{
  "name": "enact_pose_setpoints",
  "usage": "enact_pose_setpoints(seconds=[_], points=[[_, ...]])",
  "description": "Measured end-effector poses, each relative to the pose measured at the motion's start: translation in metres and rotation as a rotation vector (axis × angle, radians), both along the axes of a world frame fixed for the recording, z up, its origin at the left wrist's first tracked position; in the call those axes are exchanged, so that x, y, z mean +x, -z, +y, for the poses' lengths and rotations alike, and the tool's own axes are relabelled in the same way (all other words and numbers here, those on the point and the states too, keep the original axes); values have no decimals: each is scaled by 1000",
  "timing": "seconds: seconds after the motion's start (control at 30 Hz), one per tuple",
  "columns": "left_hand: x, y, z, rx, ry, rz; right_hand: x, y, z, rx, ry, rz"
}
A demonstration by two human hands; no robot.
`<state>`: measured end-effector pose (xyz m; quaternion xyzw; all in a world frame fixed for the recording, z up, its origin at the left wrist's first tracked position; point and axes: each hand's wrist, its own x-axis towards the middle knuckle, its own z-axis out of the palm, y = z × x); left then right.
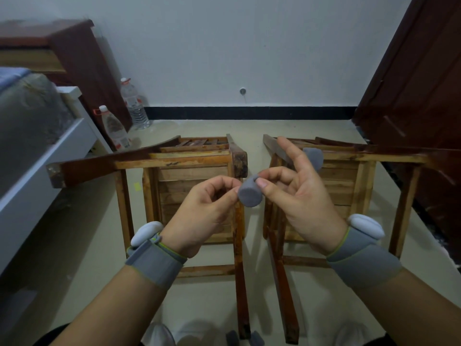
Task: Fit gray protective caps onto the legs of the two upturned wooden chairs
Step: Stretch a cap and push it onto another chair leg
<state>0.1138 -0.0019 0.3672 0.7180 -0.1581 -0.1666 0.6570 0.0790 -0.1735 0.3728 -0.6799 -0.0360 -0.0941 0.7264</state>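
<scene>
Head view: both hands (199, 208) pinch gray cap (250, 193).

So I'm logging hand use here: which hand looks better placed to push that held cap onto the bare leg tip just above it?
Probably the left hand: it pinches the gray cap just below the left chair's bare leg tip. The right hand only steadies the cap.

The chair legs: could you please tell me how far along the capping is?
Done: one gray cap sits on a leg of the right chair. In hand: both the left hand and right hand pinch a second cap. Left: the left chair's visible leg ends are bare; spare caps lie below.
</scene>
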Motion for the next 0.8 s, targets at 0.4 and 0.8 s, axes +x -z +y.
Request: enact_pose_setpoints(seconds=[0.4,0.8], points=[[1,-1,-3,-188,-34,173,1,0,1,62,-161,303],[-1,0,-6,-302,87,316,-2,-2,-6,132,-128,304]])
